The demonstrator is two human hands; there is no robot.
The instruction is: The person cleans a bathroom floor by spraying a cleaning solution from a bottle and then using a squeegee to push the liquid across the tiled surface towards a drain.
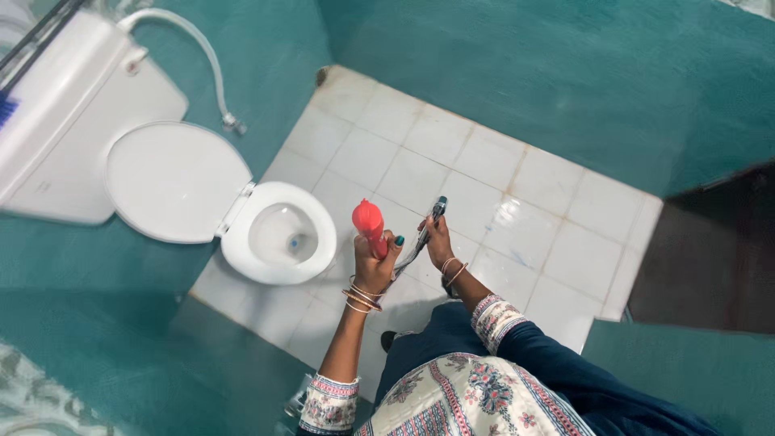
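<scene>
My left hand (375,260) grips a red bottle (369,223) with its rounded top pointing up, just right of the toilet bowl. My right hand (438,241) holds a metal hand sprayer (437,211), whose silver hose runs down between my two wrists. The white toilet bowl (279,232) stands open with its lid (174,179) raised against the cistern (68,103). Blue water shows at the bottom of the bowl. Both wrists carry bangles.
A white hose (202,56) loops from the cistern to a wall valve. White floor tiles (484,161) spread ahead. Teal walls (565,73) close in on all sides. A dark doorway (710,250) lies at the right. A blue brush tip sits at the far left edge.
</scene>
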